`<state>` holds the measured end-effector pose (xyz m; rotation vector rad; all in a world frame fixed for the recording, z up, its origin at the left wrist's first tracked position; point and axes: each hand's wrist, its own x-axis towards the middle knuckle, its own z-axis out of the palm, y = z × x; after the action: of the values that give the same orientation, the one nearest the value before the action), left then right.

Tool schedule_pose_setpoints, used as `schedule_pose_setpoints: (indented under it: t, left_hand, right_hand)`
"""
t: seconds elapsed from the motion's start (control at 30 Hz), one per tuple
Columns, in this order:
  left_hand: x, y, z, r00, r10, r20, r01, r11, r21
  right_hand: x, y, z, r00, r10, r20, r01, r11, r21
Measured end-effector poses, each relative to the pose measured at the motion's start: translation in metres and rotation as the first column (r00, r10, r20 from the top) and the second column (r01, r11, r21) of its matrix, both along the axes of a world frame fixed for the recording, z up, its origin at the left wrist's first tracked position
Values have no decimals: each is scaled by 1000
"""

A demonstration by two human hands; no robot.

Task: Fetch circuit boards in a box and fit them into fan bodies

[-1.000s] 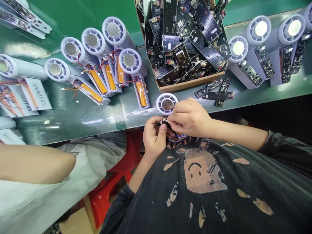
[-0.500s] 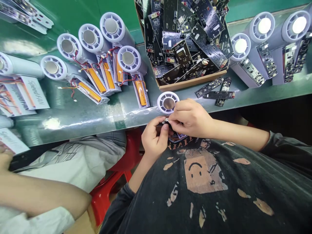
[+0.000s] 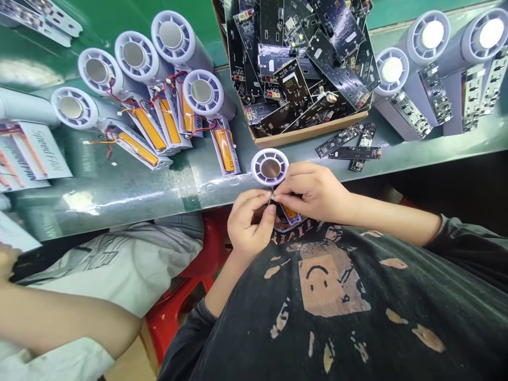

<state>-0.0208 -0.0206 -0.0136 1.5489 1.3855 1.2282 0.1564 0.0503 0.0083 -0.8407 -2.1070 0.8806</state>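
Note:
A purple-grey fan unit with a round metal disc stands at the bench edge, its handle with an orange battery pointing toward my body. My left hand is beside the handle, thumb and fingers pinched on a small dark part whose shape is mostly hidden. My right hand reaches in from the right just below the fan's head, and its thumb and forefinger pinch something tiny and pale, perhaps a connector, against that part. The fingertips of both hands almost meet.
A cardboard box full of black circuit boards stands behind my hands, with several loose boards before it. Fan units with orange batteries are at left, others with boards at right. A co-worker's arm is at lower left.
The view has shifted slightly. My fingertips have moved a little on the small part, and more of the orange battery shows under my right hand.

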Motion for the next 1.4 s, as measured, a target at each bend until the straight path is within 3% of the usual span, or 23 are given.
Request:
schedule_pose_setpoints:
  t: [0.23,0.33,0.4,0.43,0.5,0.57,0.63,0.7,0.73,0.77,0.87,0.9,0.93,1.03,1.1,1.2,1.3,1.4]
  left_hand:
    - [-2,4,1,999,-19,49,20,999,-27]
    - [-8,7,5,956,-23,294,75,983,-167]
    - [-12,4,10,867,5,498,156,947,-281]
    - [-12,1,12,816,21,577,202,926,-319]
    - [-7,-8,16,739,35,673,259,907,-331]
    - [5,-18,19,711,21,703,252,926,-282]
    - [19,-27,19,721,-2,693,220,949,-226]
    - [26,-30,17,747,-25,665,210,957,-200]
    - [26,-29,15,758,-39,651,217,956,-195]
    - [24,-26,11,769,-57,636,224,957,-186]
    - [8,-15,-3,838,-127,530,236,961,-143]
    - [3,-10,-8,878,-144,458,225,966,-128]
    - [0,-6,-11,918,-154,365,206,973,-109]
    - [-1,5,-13,986,-163,40,163,987,7]
    - [4,11,-7,975,-154,-161,169,982,88]
    - [11,17,5,916,-119,-382,177,977,118]
    - [11,21,8,866,-105,-489,181,977,112]
    - [11,23,4,867,-36,-497,123,982,144]
  right_hand:
    - [-1,6,0,1000,21,0,-21,996,-89]
    - [10,7,9,1000,8,-28,-10,996,-92]
    - [18,3,17,997,72,-22,-75,978,-193]
    - [20,0,20,989,147,-14,-145,946,-291]
    - [22,-8,24,946,323,-21,-286,804,-522]
    - [17,-14,24,923,384,-24,-298,673,-677]
    - [9,-18,21,950,310,19,-200,657,-727]
    - [1,-19,17,981,191,25,-110,659,-744]
    - [-1,-19,15,990,142,-23,-108,624,-774]
    - [-2,-19,13,990,103,-96,-137,562,-816]
    - [0,-20,9,945,22,-326,-319,278,-906]
    - [1,-20,9,930,-6,-367,-358,211,-910]
    - [3,-21,8,921,-37,-388,-376,179,-909]
    - [6,-24,8,906,-141,-398,-362,227,-904]
    - [8,-27,9,910,-161,-383,-334,265,-905]
    - [8,-28,11,914,-166,-370,-324,250,-912]
    - [7,-25,11,916,-144,-374,-343,200,-918]
    - [7,-18,11,915,-102,-389,-366,192,-911]
